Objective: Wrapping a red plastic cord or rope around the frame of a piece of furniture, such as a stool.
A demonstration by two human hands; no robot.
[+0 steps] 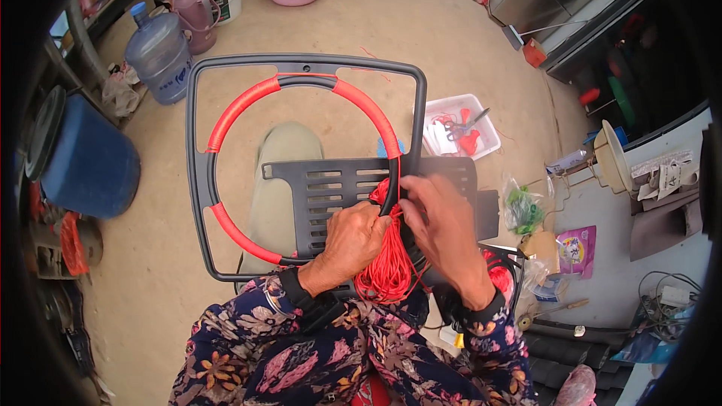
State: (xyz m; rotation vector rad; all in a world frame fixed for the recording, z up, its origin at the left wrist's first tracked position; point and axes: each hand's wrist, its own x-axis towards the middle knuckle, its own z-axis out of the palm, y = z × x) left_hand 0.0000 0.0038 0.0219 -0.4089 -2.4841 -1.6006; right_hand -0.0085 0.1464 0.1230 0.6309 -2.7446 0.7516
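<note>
A black frame (420,98) with a round ring inside it lies tilted over my lap. Red cord is wound tightly around several stretches of the ring, such as the red wrapping (239,111) at upper left; bare black shows between them. My left hand (347,244) is closed around the ring's lower right part. Beside it, my right hand (444,229) has curled fingers at the ring's right side, pinching red cord near the bare section; its fingertips are partly blurred. A loose bundle of red cord (387,267) hangs below the ring between my hands.
A slotted black panel (308,195) lies under the frame. To the right, a white tray (490,139) holds scissors (456,131) and red pieces. A water bottle (159,60), a blue barrel (90,154) and a pink basin (295,0) stand farther off. Bags and cables lie at right.
</note>
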